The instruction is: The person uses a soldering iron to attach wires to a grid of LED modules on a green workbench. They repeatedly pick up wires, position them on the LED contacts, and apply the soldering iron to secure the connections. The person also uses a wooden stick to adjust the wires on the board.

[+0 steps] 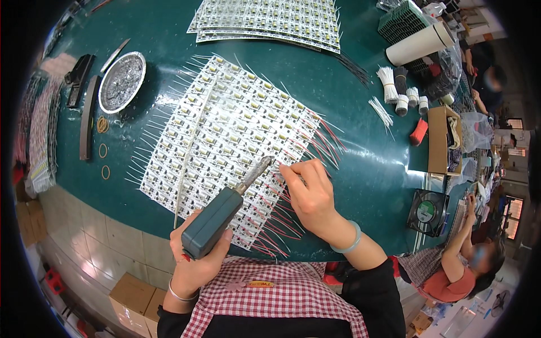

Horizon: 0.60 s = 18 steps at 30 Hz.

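Left hand (194, 262) gripped the soldering iron (225, 211), its long axis slanting up-right with the tip beside the right hand (310, 191), whose fingers pinched a red wire (287, 169) on the circuit board panel (225, 135) ahead, right hand nearer the joint.

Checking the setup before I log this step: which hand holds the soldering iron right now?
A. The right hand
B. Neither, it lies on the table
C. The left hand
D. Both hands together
C. The left hand grips the teal handle of the soldering iron, whose tip reaches onto the panel of circuit boards, while the right hand pinches a red wire beside the tip.
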### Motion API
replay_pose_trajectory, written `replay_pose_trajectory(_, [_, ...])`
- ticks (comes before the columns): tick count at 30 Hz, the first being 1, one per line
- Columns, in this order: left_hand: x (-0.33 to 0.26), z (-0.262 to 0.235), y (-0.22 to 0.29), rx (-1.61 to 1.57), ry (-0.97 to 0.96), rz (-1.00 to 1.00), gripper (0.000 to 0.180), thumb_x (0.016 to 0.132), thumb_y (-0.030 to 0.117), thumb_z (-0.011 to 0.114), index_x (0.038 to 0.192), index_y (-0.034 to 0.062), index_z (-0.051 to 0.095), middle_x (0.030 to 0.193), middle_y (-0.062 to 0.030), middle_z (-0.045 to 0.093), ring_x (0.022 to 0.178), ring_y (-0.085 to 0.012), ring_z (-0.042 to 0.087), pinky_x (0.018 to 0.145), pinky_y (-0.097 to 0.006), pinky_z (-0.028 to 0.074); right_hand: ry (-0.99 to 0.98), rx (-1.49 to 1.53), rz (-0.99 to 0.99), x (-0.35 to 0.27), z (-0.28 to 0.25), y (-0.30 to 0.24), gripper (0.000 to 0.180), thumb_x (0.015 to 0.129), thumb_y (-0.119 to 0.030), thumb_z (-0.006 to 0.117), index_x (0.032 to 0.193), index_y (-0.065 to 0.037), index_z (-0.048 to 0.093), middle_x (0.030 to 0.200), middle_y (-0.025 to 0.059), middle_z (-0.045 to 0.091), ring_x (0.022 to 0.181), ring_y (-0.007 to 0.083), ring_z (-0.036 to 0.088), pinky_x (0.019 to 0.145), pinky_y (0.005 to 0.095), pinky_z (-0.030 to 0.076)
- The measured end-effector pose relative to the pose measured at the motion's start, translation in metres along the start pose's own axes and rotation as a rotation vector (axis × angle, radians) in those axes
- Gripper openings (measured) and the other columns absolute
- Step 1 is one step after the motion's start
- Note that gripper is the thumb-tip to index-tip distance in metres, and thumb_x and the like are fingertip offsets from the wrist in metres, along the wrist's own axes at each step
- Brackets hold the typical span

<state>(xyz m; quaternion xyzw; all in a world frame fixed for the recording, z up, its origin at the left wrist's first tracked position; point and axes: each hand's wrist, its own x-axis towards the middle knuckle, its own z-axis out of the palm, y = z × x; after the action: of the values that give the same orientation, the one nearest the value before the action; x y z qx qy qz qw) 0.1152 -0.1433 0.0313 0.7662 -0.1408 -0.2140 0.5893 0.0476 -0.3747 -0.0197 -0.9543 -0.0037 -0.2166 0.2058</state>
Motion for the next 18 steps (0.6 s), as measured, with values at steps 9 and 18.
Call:
replay_pose_trajectory(9, [-0.0004, 0.0016, 0.0018, 0.005, -0.022, -0.053, 0.013, 0.078, -0.003, 0.071, 0.088, -0.0050, 0.065, 0.077, -0.0057, 0.062, 0.065, -0.0084, 0.056, 0.057, -0.024, 0.043, -0.019, -0.005, 0.016, -0.0003, 0.0009, -0.0009, 0.033, 0.071, 0.002, 0.066, 0.104, 0.005, 0.065, 0.093, 0.0105, 0.058, 0.084, 0.0261, 0.055, 0.068, 0.0330, 0.050])
replay_pose_trajectory(18, [-0.0012, 0.0017, 0.0011, 0.125, -0.033, -0.016, 0.012, 0.078, -0.002, 0.073, 0.087, -0.0048, 0.066, 0.075, -0.0060, 0.062, 0.062, -0.0079, 0.055, 0.055, -0.024, 0.043, -0.053, -0.026, 0.020, 0.0008, -0.0003, -0.0022, 0.033, 0.072, 0.002, 0.064, 0.105, 0.007, 0.065, 0.094, 0.0115, 0.057, 0.085, 0.0270, 0.055, 0.069, 0.0334, 0.050])
